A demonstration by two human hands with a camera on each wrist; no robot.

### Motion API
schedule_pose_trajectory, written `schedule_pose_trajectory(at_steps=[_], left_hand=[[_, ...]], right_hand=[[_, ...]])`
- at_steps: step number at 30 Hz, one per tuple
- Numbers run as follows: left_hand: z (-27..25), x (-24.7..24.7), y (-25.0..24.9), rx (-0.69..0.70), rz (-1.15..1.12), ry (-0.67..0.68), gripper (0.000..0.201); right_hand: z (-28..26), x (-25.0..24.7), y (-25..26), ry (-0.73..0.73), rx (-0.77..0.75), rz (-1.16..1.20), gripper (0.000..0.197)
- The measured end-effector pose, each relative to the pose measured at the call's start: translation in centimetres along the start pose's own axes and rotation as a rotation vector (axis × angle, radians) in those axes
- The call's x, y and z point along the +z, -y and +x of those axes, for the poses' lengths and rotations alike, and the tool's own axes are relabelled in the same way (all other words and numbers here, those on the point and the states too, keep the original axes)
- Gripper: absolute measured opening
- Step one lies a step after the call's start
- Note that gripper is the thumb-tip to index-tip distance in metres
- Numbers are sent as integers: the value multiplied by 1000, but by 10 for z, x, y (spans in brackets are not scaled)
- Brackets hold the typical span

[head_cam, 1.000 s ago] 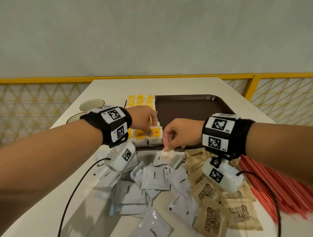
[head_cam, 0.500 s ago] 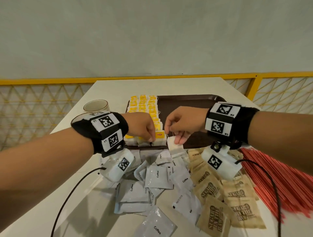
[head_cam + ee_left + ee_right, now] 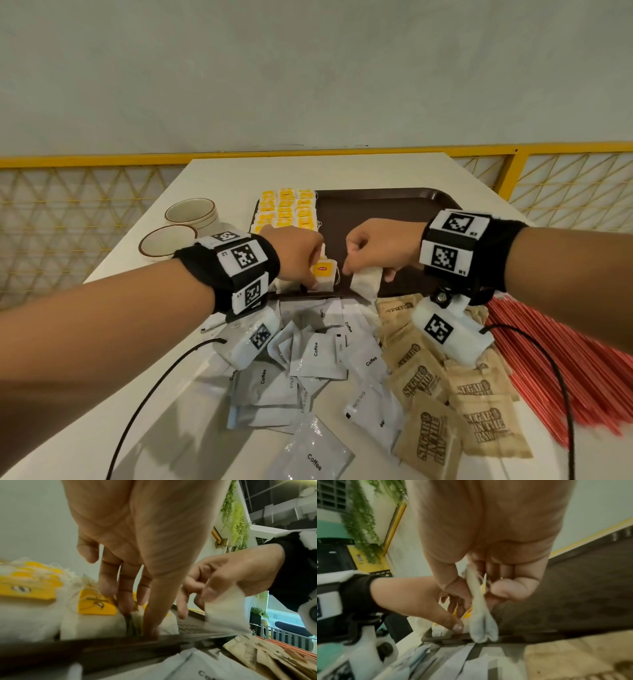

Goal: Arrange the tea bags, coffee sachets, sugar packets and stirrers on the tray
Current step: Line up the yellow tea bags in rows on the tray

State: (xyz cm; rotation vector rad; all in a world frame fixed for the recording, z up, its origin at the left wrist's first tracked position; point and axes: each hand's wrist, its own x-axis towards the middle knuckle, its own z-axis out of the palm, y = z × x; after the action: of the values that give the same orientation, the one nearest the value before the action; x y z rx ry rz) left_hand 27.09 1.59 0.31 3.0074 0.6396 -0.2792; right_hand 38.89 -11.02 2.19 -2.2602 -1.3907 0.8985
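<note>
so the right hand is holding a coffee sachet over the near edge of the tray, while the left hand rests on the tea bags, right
Not quite: the right hand pinches a tea bag, not a coffee sachet, as the head view shows. The coffee sachets all lie on the table. The rest holds: the bag hangs over the near edge of the tray, and the left hand rests on the tea bags.

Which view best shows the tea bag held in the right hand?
The left wrist view: the tea bag faces it broadside, pinched by the right hand. The right wrist view shows it edge-on; the head view shows it small, partly covered.
</note>
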Motion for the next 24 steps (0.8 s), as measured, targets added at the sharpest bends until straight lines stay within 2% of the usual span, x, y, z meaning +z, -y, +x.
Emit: schedule_pose_trajectory(at_steps=[6,10,11,13,16,18,21,24], left_hand=[[3,-1,-6,-45,49,50,30],[3,-14,3,-38,-25,29,31],[3,-16,5,-32,-55,17,33],[5,-17,8,-3,-116,20,40],[7,-12,6,53,-108,86,45],[8,-10,4,73,-71,69,33],[7,-14,7,112,-157,8,15],[5,-21,13,121,-235,14,5]], right_hand=[[7,-2,-8,17,-14,182,30],[4,-2,-9,125,-25,378,15],[4,-3,-9,151,-37,339,16],[6,-5,-10,191,-75,217,32],[7,-10,-10,266,-85,174,43],[8,-11,-8,227,-94,156,32],[9,-9,-5,98,-114,33,14],[11,-5,-3,127,-159,-42,10]])
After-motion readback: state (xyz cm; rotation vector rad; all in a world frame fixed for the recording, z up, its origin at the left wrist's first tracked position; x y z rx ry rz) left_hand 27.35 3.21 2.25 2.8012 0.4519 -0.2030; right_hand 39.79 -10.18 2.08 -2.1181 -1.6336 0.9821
